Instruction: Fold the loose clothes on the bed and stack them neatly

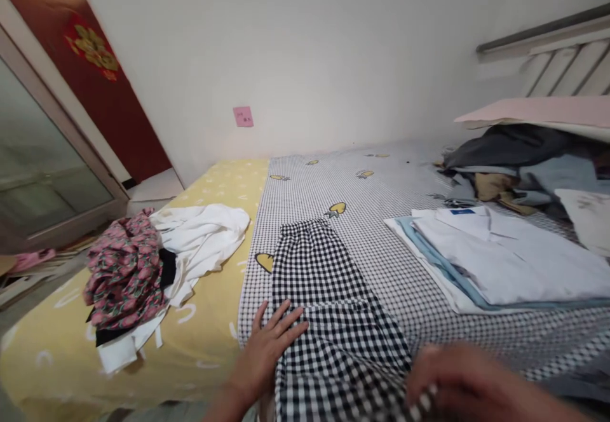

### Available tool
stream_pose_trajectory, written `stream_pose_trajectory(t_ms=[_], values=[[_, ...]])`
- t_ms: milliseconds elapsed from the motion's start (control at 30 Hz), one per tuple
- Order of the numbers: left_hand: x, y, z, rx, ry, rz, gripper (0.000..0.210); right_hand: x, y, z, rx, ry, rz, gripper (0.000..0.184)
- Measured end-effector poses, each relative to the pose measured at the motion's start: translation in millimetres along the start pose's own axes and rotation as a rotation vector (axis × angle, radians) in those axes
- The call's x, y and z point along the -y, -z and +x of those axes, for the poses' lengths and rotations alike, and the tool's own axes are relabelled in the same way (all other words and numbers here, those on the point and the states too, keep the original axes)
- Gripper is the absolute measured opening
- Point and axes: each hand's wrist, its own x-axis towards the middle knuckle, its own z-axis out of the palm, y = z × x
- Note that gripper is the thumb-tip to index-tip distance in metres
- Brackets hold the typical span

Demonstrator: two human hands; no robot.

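Note:
A black-and-white checked skirt [328,276] with a gathered elastic waist lies lengthwise on the bed, its waist toward the wall and its lower part running out of view at the bottom. My left hand [272,346] rests flat on its left edge, fingers spread. At the lower right, my right hand [457,377] is smeared by motion, its fingers curled around the skirt's right edge. Some of the cloth shows bunched beneath those fingers. A seam crosses the skirt just beyond my left hand.
To the left, a crumpled pink patterned garment [126,266] and a white garment [204,238] lie on yellow bedding [204,361]. Folded shirts [505,263] are stacked on the right. Behind them sits a pile of dark clothes [519,149], near the wall [333,60].

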Motion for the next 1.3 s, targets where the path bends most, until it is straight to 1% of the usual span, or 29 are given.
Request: stream_pose_trajectory(t_ms=[33,67,133,167,233,300,367,467,533,567,600,667,733,833,867,900,1000,1067,1100,1167,1233,1300], values=[[-0.9,1.9,2.5,0.022,0.044,-0.100,0.057,6.8,24.7,19.6,0.038,0.023,0.017,0.040],[-1.5,3.3,5.4,0.036,0.097,-0.200,0.054,12.4,47.7,42.5,0.050,0.045,0.023,0.043],[-1.3,3.6,11.2,0.031,0.239,-0.388,0.047,20.3,85.6,95.6,-0.009,0.089,-0.009,0.045],[-0.2,2.1,13.7,0.014,0.334,-0.474,0.043,22.7,99.5,124.1,-0.062,0.106,-0.029,0.043],[4.1,-4.5,17.4,-0.033,0.554,-0.632,0.043,24.3,116.3,180.5,-0.149,0.108,-0.055,0.037],[10.5,-13.6,20.6,-0.087,0.764,-0.762,0.053,21.8,120.0,231.3,-0.228,0.080,-0.074,0.032],[17.1,-21.1,25.5,-0.134,0.904,-0.870,0.060,14.1,114.0,273.1,-0.302,0.049,-0.097,0.031],[22.5,-22.8,38.5,-0.242,1.005,-1.022,0.063,-10.6,95.5,315.5,-0.379,-0.036,-0.167,0.027],[22.8,-17.1,49.0,-0.291,1.022,-1.113,0.057,-33.8,82.7,330.4,-0.387,-0.130,-0.222,0.024],[22.6,-13.0,53.7,-0.295,1.024,-1.141,0.053,-45.8,77.6,334.5,-0.381,-0.179,-0.243,0.023],[22.4,-8.7,57.7,-0.286,1.029,-1.152,0.050,-56.9,73.7,336.9,-0.376,-0.225,-0.259,0.022],[22.7,-1.4,63.4,-0.230,1.045,-1.133,0.048,-74.7,70.5,339.2,-0.381,-0.308,-0.278,0.020],[23.8,2.0,66.7,-0.184,1.071,-1.065,0.050,-85.0,72.6,339.6,-0.420,-0.373,-0.286,0.023],[25.2,-1.1,70.0,-0.144,1.128,-0.884,0.054,-91.5,81.9,334.4,-0.506,-0.426,-0.275,0.056],[25.1,-3.5,71.0,-0.137,1.138,-0.818,0.054,-93.0,85.1,329.2,-0.529,-0.441,-0.266,0.063],[24.5,-6.0,71.9,-0.126,1.141,-0.765,0.053,-94.8,87.6,321.2,-0.543,-0.461,-0.256,0.065],[21.4,-12.0,74.6,-0.140,1.134,-0.669,0.051,-99.6,85.8,280.5,-0.524,-0.528,-0.232,0.061],[20.3,-13.1,76.5,-0.178,1.131,-0.646,0.051,-99.5,74.2,243.7,-0.483,-0.550,-0.225,0.059],[20.6,-12.7,77.6,-0.193,1.130,-0.643,0.051,-97.9,65.2,224.9,-0.463,-0.555,-0.222,0.057],[22.4,-10.1,80.1,-0.185,1.133,-0.645,0.051,-91.6,42.8,190.9,-0.435,-0.534,-0.223,0.059],[24.4,-6.0,82.7,-0.155,1.139,-0.640,0.050,-83.5,19.3,164.8,-0.445,-0.464,-0.225,0.066],[24.3,-1.6,84.9,-0.144,1.143,-0.621,0.047,-76.6,0.6,146.2,-0.480,-0.364,-0.227,0.070]])
